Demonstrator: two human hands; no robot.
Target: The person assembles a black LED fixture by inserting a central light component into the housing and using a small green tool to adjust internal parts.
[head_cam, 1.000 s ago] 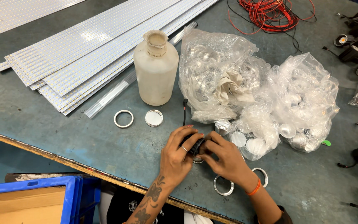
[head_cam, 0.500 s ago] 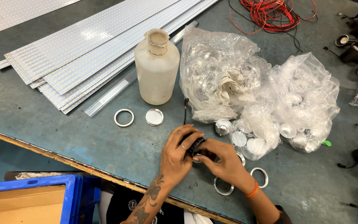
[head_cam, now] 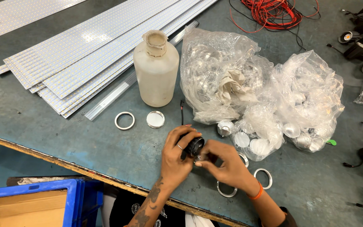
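1. My left hand and right hand both hold a small black lamp just above the surface, fingers tight around it.
2. It looks light, hard and smooth.
3. I judge its round sides best for gripping.

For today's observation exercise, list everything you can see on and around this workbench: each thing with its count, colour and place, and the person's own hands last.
Small lamp housing: one, black, held between both hands at the near edge.
Metal rings: four, silver, one left of the disc, three by the right hand.
Disc: one, silver, before the bottle.
Bottle: one, off-white, centre.
LED strip panels: a stack, white, upper left.
Plastic bags: clear, holding silver reflectors, right of centre.
Wires: red and black, top.
Black lamps: several, top right.
Crate: one, blue, below the table.
Left hand: on the housing.
Right hand: on the housing.
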